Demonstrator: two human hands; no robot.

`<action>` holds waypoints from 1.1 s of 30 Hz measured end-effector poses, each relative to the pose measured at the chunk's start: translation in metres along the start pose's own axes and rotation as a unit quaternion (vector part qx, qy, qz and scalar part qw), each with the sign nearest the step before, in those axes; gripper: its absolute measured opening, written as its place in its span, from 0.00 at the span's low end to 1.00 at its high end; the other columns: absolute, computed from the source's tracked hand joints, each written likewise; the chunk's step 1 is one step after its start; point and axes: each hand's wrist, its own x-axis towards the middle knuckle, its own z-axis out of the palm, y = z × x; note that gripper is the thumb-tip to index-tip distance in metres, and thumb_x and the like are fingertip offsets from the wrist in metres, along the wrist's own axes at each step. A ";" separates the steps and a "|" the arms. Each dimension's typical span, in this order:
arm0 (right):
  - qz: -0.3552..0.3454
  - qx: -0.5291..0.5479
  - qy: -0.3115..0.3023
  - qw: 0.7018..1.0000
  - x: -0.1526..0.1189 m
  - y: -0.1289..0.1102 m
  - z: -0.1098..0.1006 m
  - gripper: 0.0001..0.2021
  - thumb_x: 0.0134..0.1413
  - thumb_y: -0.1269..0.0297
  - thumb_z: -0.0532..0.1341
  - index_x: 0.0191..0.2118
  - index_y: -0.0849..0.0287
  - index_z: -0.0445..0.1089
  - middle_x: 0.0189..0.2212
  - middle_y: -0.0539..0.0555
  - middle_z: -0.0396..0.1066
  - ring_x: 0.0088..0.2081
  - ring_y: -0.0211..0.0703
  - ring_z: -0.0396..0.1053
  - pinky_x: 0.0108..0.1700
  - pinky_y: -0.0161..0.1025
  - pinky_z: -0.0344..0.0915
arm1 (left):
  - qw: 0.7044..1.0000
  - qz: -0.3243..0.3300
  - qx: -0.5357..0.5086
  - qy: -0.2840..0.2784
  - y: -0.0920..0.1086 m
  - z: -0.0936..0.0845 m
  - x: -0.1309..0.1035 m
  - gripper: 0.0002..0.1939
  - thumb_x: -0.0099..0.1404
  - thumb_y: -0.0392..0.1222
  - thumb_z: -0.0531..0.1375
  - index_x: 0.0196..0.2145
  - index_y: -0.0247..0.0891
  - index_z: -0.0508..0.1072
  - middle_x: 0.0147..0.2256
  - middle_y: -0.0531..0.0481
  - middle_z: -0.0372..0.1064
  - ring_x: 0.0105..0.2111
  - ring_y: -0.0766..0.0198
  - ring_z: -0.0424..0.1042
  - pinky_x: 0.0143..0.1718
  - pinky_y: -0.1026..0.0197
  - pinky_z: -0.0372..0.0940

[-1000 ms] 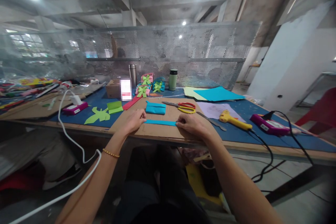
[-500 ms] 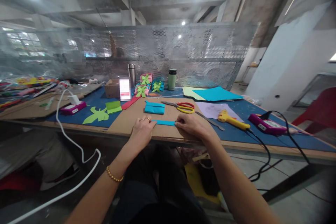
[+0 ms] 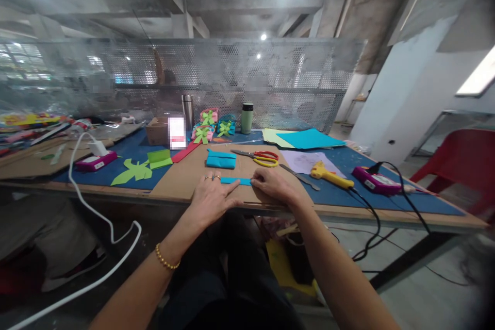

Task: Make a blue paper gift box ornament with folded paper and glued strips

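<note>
A narrow blue strip (image 3: pixel 235 181) lies flat on the brown cardboard (image 3: pixel 174 185) near the table's front edge. My left hand (image 3: pixel 212 197) rests on its left end, fingers apart, with the index finger stretched along the strip. At the other end my right hand (image 3: pixel 270 184) is closed, its fingertips pinching the strip. Just beyond the strip sits a folded blue piece (image 3: pixel 221 159). Scissors with red and yellow handles (image 3: pixel 266 158) lie to the right of that piece, and a metal blade-like tool (image 3: pixel 299 177) rests beyond my right hand.
On the right are a yellow glue gun (image 3: pixel 332 176) and a purple box (image 3: pixel 376 181) with cables. Left lie green cut-outs (image 3: pixel 133 170) and another purple box (image 3: pixel 96 161). Behind stand a green bottle (image 3: pixel 246 119), a steel flask (image 3: pixel 187 112) and blue sheets (image 3: pixel 311 138).
My left hand has spread its fingers, and its index finger now reaches right along the strip. My right hand stays at the strip's right end. The view has turned slightly right.
</note>
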 end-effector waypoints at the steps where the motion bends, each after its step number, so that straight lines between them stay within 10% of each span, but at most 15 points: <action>1: 0.002 -0.001 -0.003 1.000 0.000 -0.001 -0.001 0.07 0.59 0.63 0.60 0.35 0.59 0.74 0.34 0.53 0.76 0.34 0.40 0.68 0.33 0.34 0.56 | 1.000 0.005 0.000 -0.005 0.000 -0.001 0.001 0.30 0.66 0.67 0.51 0.62 0.58 0.67 0.46 0.37 0.68 0.47 0.44 0.63 0.45 0.50 0.56; 11: 0.047 -0.022 0.067 0.996 -0.022 0.030 -0.010 0.05 0.57 0.69 0.59 0.34 0.59 0.73 0.33 0.54 0.75 0.34 0.41 0.69 0.35 0.35 0.57 | 0.998 0.043 0.021 -0.044 -0.003 -0.003 0.008 0.34 0.62 0.70 0.54 0.63 0.60 0.65 0.41 0.38 0.70 0.47 0.43 0.65 0.44 0.51 0.56; 17: -0.039 -0.054 0.254 0.965 -0.044 0.013 -0.008 0.11 0.64 0.70 0.53 0.44 0.62 0.73 0.45 0.62 0.72 0.45 0.49 0.68 0.48 0.43 0.62 | 0.999 0.033 0.009 -0.025 -0.004 0.006 0.005 0.37 0.58 0.72 0.56 0.62 0.59 0.65 0.45 0.35 0.69 0.48 0.40 0.64 0.45 0.50 0.56; 21: -0.152 -0.097 0.161 0.970 -0.054 -0.026 0.010 0.12 0.66 0.61 0.57 0.50 0.59 0.70 0.52 0.61 0.70 0.52 0.52 0.66 0.54 0.46 0.61 | 1.000 0.025 0.003 -0.017 -0.004 0.007 0.004 0.38 0.57 0.71 0.58 0.63 0.60 0.65 0.46 0.36 0.69 0.48 0.40 0.63 0.46 0.49 0.56; 33: -0.064 -0.157 0.163 0.972 -0.079 -0.026 0.025 0.16 0.68 0.56 0.54 0.54 0.55 0.70 0.49 0.60 0.72 0.50 0.52 0.67 0.56 0.48 0.59 | 1.000 0.010 -0.004 -0.008 0.001 0.006 0.001 0.36 0.57 0.70 0.59 0.61 0.60 0.67 0.48 0.35 0.67 0.50 0.40 0.62 0.47 0.48 0.56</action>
